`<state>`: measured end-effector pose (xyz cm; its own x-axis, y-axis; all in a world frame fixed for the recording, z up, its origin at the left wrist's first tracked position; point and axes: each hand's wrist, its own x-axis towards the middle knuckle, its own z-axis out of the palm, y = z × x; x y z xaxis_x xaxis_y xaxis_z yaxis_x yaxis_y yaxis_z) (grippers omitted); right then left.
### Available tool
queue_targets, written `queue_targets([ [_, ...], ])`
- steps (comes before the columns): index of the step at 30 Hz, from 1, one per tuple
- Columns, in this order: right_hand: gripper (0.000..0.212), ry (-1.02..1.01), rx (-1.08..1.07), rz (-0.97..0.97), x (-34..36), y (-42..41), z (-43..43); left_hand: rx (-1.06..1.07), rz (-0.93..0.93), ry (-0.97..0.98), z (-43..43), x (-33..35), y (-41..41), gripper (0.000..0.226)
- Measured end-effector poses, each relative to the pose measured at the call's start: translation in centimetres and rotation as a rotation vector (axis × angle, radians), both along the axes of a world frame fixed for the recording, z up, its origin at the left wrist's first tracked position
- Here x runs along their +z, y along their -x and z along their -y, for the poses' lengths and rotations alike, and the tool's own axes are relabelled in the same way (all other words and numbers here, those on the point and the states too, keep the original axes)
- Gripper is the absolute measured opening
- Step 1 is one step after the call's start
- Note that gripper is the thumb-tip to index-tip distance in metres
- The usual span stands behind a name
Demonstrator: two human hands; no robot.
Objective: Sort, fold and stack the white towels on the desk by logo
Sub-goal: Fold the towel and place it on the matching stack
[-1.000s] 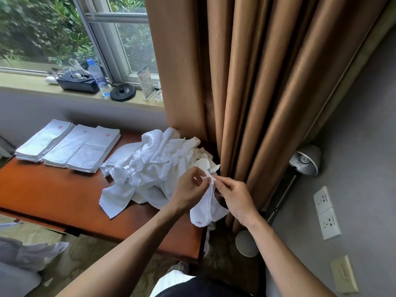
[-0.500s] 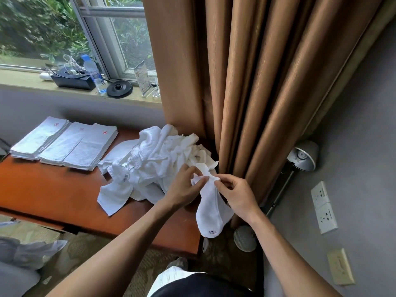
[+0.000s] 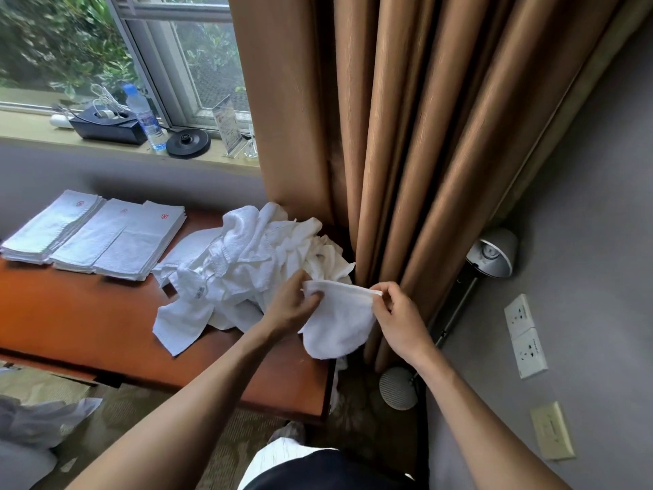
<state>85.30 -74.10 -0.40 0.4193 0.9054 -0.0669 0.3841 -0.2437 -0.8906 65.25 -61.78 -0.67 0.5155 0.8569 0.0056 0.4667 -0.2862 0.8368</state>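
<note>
A person's left hand [image 3: 293,305] and right hand [image 3: 395,313] are each pinching a top corner of a white towel [image 3: 339,323], stretching it taut above the desk's [image 3: 88,327] right end, likely hunting its logo, beside the unsorted heap [image 3: 254,256] and folded stacks [image 3: 95,235]

Hotel room: kettle base [image 3: 188,144], card stand [image 3: 226,125] on windowsill [image 3: 42,130].
</note>
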Motion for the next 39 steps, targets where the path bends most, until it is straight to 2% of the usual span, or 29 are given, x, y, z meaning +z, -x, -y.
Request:
queue_targets([
  [1, 0.017, -0.005, 0.003, -0.001, 0.1, -0.1, -0.1, 0.017, 0.033, -0.002, 0.2, 0.2, -0.3, 0.017],
  [4, 0.019, -0.025, -0.012, 0.003, 0.4, -0.4, -0.3, 0.069, 0.157, 0.091, 0.3, 0.7, -0.9, 0.042],
  [5, 0.019, -0.028, -0.019, 0.010, 0.4, -0.5, -0.4, 0.085, 0.169, 0.133, 0.1, 0.8, -1.0, 0.043],
  [8, 0.019, -0.035, -0.028, 0.023, 0.4, -0.8, -0.6, 0.075, 0.136, 0.267, -0.6, 0.8, -0.9, 0.016],
  [10, 0.018, -0.033, -0.014, 0.027, 0.3, -0.9, -0.7, 0.052, 0.148, 0.374, -1.0, 0.7, -0.7, 0.008],
  [17, 0.018, -0.027, -0.003, 0.009, 0.2, -1.4, -1.3, -0.016, 0.235, 0.515, -1.3, 0.5, -0.2, 0.022],
  [22, 0.017, -0.044, 0.015, -0.009, 0.2, -1.5, -1.9, 0.060, 0.253, 0.341, -1.4, 1.0, -0.2, 0.009],
  [24, 0.017, -0.052, 0.024, -0.035, 0.1, -1.3, -2.3, 0.118, 0.199, 0.220, -1.5, 0.9, -0.6, 0.010],
  [25, 0.017, -0.055, 0.031, -0.063, 0.1, -1.2, -2.6, 0.141, 0.125, 0.130, -1.4, 0.8, -1.0, 0.018],
  [27, 0.014, -0.051, 0.055, -0.162, 0.3, -0.7, -3.0, 0.195, -0.083, -0.095, -0.4, 0.6, -2.0, 0.051],
  [28, 0.013, -0.047, 0.066, -0.221, 0.4, -0.4, -3.3, 0.217, -0.121, -0.202, 0.3, 0.6, -2.4, 0.060],
  [30, 0.015, -0.054, 0.056, -0.308, 0.8, 0.0, -3.8, 0.169, -0.071, -0.305, 1.7, 0.2, -3.3, 0.057],
  [32, 0.021, -0.088, 0.027, -0.359, 1.1, 0.1, -4.3, 0.029, -0.004, -0.158, 3.0, -0.5, -4.3, 0.050],
  [35, 0.026, -0.125, 0.008, -0.290, 1.4, -0.2, -4.8, -0.094, 0.120, 0.150, 4.4, -1.2, -6.4, 0.044],
  [37, 0.022, -0.119, -0.004, -0.267, 1.3, -0.7, -4.8, -0.087, 0.153, 0.204, 4.6, -1.5, -7.6, 0.039],
  [39, 0.019, -0.112, -0.020, -0.263, 1.1, -1.6, -4.4, -0.066, 0.100, 0.170, 4.5, -1.6, -8.6, 0.032],
])
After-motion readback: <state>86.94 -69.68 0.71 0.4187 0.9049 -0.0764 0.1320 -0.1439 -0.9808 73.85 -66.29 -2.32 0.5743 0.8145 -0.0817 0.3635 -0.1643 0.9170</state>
